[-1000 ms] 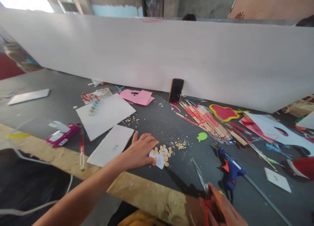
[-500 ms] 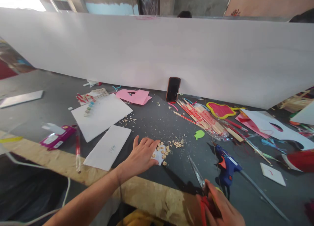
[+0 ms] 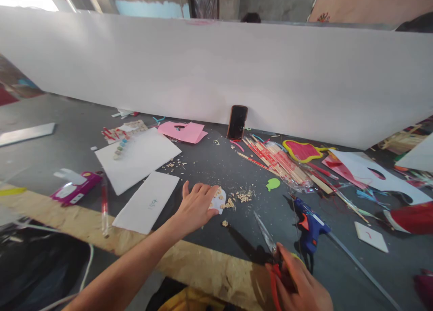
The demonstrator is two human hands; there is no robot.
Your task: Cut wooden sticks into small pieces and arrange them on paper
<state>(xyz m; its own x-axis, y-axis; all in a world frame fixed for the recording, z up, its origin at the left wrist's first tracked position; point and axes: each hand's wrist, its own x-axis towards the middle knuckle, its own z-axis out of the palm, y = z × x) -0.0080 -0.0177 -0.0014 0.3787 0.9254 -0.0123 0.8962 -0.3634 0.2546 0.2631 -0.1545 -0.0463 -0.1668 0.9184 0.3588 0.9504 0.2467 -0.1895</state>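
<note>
My left hand (image 3: 198, 203) reaches over the dark tabletop, its thumb and fingers closed around the edge of a small white piece of card (image 3: 219, 202). Small tan bits (image 3: 219, 193), like slices of wooden stick, lie on that card. More bits (image 3: 244, 196) are heaped on the table just right of it, and one small clump (image 3: 225, 223) sits nearer to me. At the table's front edge my right hand (image 3: 299, 279) is wrapped around red-handled scissors (image 3: 265, 233), blades together and pointing away to the left.
To the right are a blue glue gun (image 3: 311, 225), a green paper shape (image 3: 273, 184) and bundled sticks (image 3: 277, 160). White sheets (image 3: 144, 155) and a purple pack (image 3: 78, 188) lie left. A phone (image 3: 237, 122) leans on the white board (image 3: 203, 67) behind.
Several tan bits have come off the white card onto the table to its right, leaving more of the card bare. The scissors have shifted slightly left.
</note>
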